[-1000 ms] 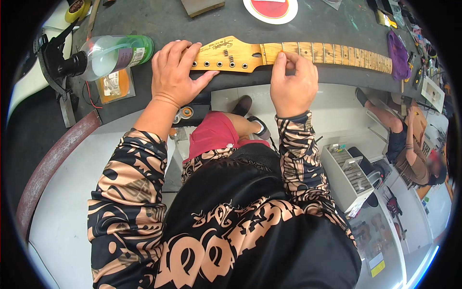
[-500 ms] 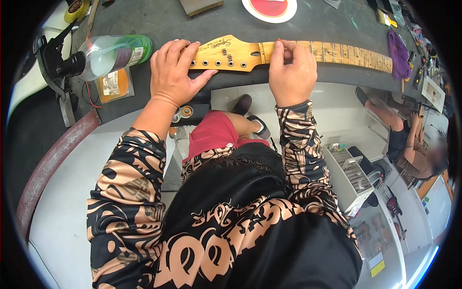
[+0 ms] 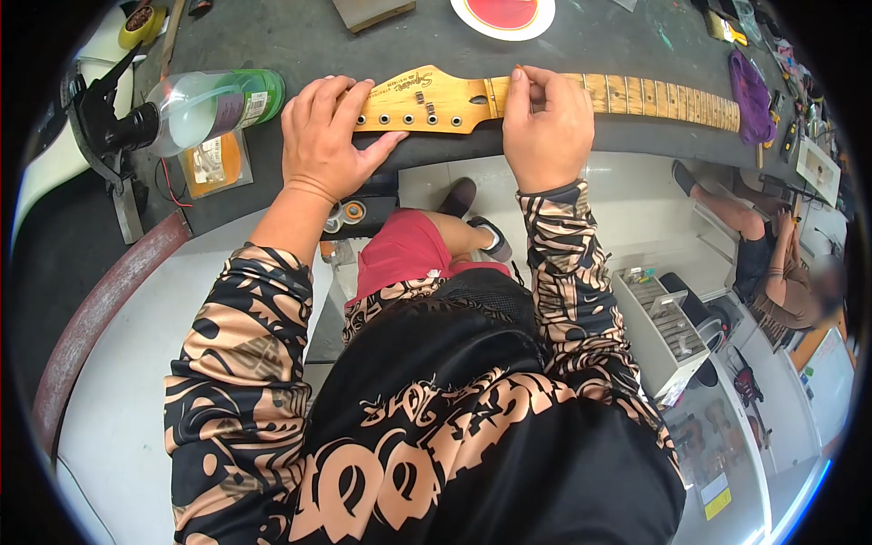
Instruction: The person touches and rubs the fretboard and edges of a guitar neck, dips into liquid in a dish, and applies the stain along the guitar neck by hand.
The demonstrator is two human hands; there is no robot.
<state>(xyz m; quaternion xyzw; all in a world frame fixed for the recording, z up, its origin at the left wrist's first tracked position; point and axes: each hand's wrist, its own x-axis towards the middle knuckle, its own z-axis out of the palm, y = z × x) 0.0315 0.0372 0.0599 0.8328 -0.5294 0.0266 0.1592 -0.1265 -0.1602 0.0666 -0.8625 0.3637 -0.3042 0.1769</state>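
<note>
A maple guitar neck [image 3: 627, 94] lies across the bench edge, its headstock [image 3: 420, 102] toward the left and its frets running right. My left hand [image 3: 320, 127] grips the headstock's end, fingers over its face and thumb along the near edge. Several tuner holes show beside that thumb. Over the first frets, close to the nut, my right hand [image 3: 549, 127] is closed in a pinch. A tiny orange tip shows at its fingertips; what it belongs to is too small to make out.
To the left lie a spray bottle [image 3: 213, 109] and an orange packet [image 3: 216, 163]. A red-and-white round dish [image 3: 504, 16] and a wooden block [image 3: 372, 11] sit at the back. Beyond the neck's right end is a purple cloth [image 3: 750, 95]. Another person [image 3: 772, 263] sits far right.
My right hand has shifted slightly left along the neck, toward the nut. My left hand keeps its hold on the headstock.
</note>
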